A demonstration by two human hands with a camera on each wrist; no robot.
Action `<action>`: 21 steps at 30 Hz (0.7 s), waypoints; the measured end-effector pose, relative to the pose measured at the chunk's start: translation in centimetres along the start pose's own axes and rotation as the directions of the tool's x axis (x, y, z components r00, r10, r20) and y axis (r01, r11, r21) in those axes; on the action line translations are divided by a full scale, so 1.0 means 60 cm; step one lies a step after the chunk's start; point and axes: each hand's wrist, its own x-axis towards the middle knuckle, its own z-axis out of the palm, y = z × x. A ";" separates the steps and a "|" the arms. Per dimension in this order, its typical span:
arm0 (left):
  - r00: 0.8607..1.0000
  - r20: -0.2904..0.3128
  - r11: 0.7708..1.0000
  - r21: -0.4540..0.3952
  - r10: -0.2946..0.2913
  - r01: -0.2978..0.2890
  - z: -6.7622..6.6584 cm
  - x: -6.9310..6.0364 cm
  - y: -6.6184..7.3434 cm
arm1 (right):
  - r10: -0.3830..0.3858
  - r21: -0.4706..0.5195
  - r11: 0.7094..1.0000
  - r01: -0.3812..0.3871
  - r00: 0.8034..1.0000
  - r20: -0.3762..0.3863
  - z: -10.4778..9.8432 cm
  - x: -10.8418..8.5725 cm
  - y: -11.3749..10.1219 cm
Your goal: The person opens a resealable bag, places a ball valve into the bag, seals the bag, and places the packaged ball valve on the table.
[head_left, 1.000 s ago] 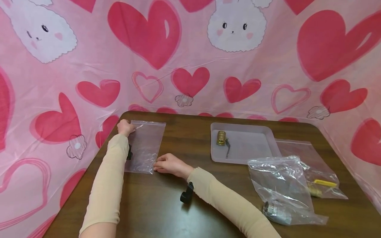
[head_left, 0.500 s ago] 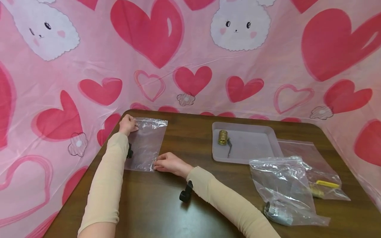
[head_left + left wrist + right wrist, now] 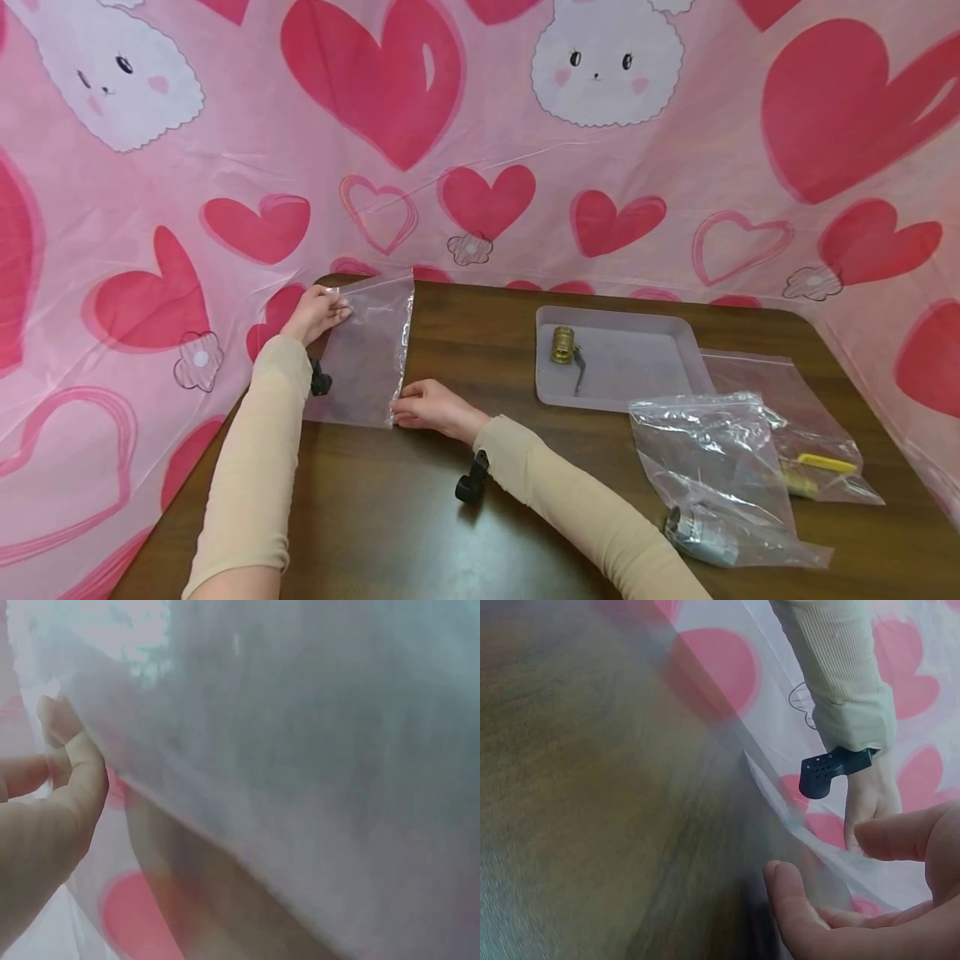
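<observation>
A clear zip bag (image 3: pixel 367 350) is held partly raised at the left of the table, its far edge up off the wood. My left hand (image 3: pixel 315 315) pinches it near its far left corner; in the left wrist view the film spreads wide in front of the fingers (image 3: pixel 82 761). At the bag's near right corner is my right hand (image 3: pixel 435 408). Its thumb and fingers (image 3: pixel 787 889) stand apart in the right wrist view, with the bag's edge (image 3: pixel 810 840) running between them.
A shallow translucent tray (image 3: pixel 630 404) holds a brass valve (image 3: pixel 562 344) with a grey lever. Right of it lie a bag with a silvery metal fitting (image 3: pixel 705 537) and another bag with a yellow-handled valve (image 3: pixel 825 462). A heart-patterned curtain (image 3: pixel 487 150) stands behind the table (image 3: pixel 420 533).
My left hand has lifted the far edge of the bag off the table, tilting it up. The right hand stays at the near right corner.
</observation>
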 end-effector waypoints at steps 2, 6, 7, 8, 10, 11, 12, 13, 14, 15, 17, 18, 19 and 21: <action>1.000 0.017 1.000 -0.021 -0.012 0.012 0.006 0.000 0.008 | -0.017 -0.007 1.000 0.017 1.000 0.000 -0.006 0.000 -0.001; 0.997 0.072 0.998 -0.063 -0.005 0.010 0.019 -0.004 0.021 | -0.052 -0.018 0.998 0.052 0.999 0.017 -0.021 -0.005 -0.003; 0.996 0.089 0.997 -0.074 0.001 0.005 0.023 -0.005 0.024 | -0.062 -0.023 0.998 0.063 0.998 0.020 -0.025 -0.008 -0.004; 0.994 0.107 0.996 -0.085 0.012 -0.003 0.027 -0.007 0.027 | -0.068 -0.034 0.997 0.069 0.997 0.024 -0.030 -0.010 -0.004; 0.990 0.137 0.993 -0.113 0.030 -0.015 0.035 -0.011 0.031 | -0.078 -0.068 0.994 0.080 0.997 0.029 -0.039 -0.017 -0.004; 0.987 0.154 0.992 -0.124 0.041 -0.022 0.039 -0.013 0.033 | -0.079 -0.089 0.993 0.081 0.996 0.029 -0.044 -0.021 -0.003; 0.984 0.169 0.991 -0.131 0.049 -0.027 0.042 -0.015 0.034 | -0.079 -0.113 0.990 0.082 0.996 0.029 -0.049 -0.025 -0.003; 0.982 0.183 0.990 -0.139 0.054 -0.029 0.045 -0.018 0.035 | -0.078 -0.137 0.987 0.081 0.997 0.028 -0.054 -0.029 -0.002; 0.979 0.195 0.989 -0.146 0.062 -0.033 0.048 -0.020 0.037 | -0.075 -0.163 0.983 0.079 0.997 0.028 -0.058 -0.034 -0.001; 0.976 0.206 0.987 -0.158 0.067 -0.034 0.051 -0.022 0.037 | -0.076 -0.185 0.979 0.079 0.997 0.027 -0.063 -0.038 0.000; 0.969 0.232 0.983 -0.178 0.079 -0.037 0.057 -0.028 0.039 | -0.063 -0.215 0.974 0.067 0.998 0.025 -0.073 -0.047 0.001; 0.966 0.244 0.982 -0.187 0.085 -0.039 0.060 -0.031 0.039 | -0.056 -0.230 0.971 0.061 0.998 0.027 -0.078 -0.052 0.001; 0.963 0.252 0.979 -0.199 0.091 -0.041 0.063 -0.034 0.039 | -0.052 -0.243 0.968 0.058 0.998 0.030 -0.083 -0.058 0.002; 0.955 0.275 0.973 -0.227 0.111 -0.048 0.071 -0.041 0.039 | -0.034 -0.256 0.966 0.042 0.999 0.034 -0.095 -0.069 0.003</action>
